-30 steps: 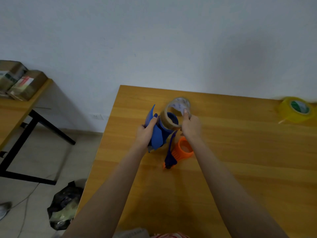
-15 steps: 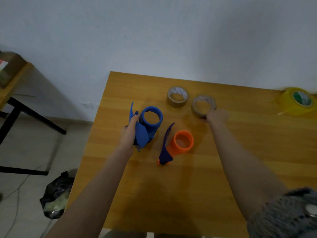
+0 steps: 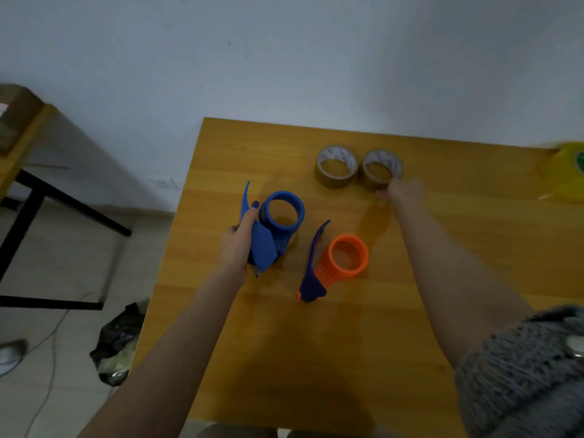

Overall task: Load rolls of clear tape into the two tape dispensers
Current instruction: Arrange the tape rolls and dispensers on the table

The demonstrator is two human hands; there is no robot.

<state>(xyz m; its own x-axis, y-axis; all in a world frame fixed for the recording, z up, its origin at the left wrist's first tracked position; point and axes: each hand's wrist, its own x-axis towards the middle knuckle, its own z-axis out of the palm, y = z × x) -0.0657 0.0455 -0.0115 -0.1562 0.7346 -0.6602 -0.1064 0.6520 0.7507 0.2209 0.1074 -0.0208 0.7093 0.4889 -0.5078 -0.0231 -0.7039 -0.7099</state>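
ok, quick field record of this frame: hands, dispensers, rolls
left hand: grips blue dispenser near the table's left edge
right hand: at near side of right tape roll; blurred, grip unclear
left tape roll: flat on table, beside right tape roll, untouched
orange dispenser: lying on table, no hand on it
dispenser hubs: both empty
yellow tape roll: far right of table, blurred
loaded: none of two
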